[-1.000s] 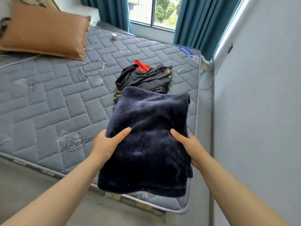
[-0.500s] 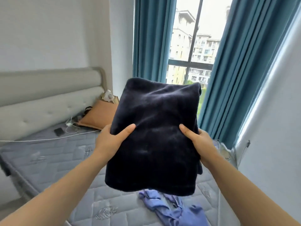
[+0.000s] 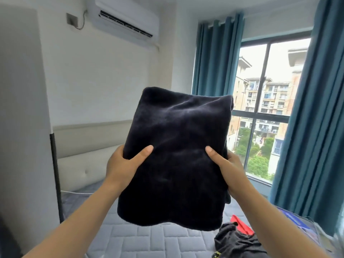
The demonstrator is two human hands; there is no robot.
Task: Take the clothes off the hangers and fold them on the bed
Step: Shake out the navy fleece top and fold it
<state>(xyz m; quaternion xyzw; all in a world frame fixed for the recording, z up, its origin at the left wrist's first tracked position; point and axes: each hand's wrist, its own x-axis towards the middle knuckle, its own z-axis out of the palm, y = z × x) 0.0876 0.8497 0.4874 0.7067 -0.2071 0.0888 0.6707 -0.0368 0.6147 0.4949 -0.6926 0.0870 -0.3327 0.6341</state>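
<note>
We see soft daylight from the window point(image 3: 268, 112) at right, overexposed sky, a dim left wall, and wide-angle bending at the edges.

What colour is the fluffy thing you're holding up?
Very dark navy, almost black, and plain. The head view shows the folded fleece garment best.

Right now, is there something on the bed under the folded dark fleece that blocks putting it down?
Partly. A crumpled black garment with a red piece lies on the mattress below the fleece's right side. Under its left side, the mattress is bare.
</note>
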